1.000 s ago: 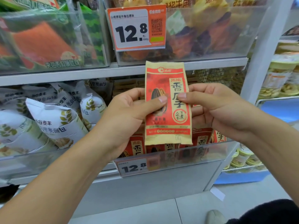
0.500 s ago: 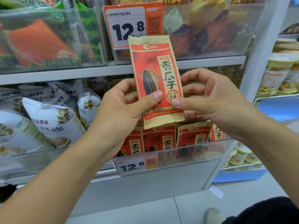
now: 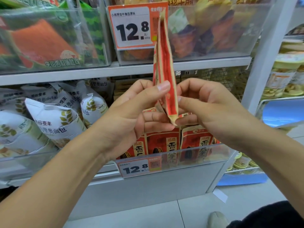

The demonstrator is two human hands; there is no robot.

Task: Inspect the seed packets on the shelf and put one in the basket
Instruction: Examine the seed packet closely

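Packet [image 3: 165, 66] edge-on at frame centre, tall end toward 12 o'clock, likely turning for back-side check. Left hand [image 3: 131, 116] and right hand [image 3: 212, 109] both pinch lower end. More packets [image 3: 164, 142] on shelf, 6 o'clock. Basket unseen.

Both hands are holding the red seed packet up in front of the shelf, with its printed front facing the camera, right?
Not quite. The head view shows the left hand and right hand holding the red seed packet up in front of the shelf, but it is turned edge-on to the camera, not front-on.
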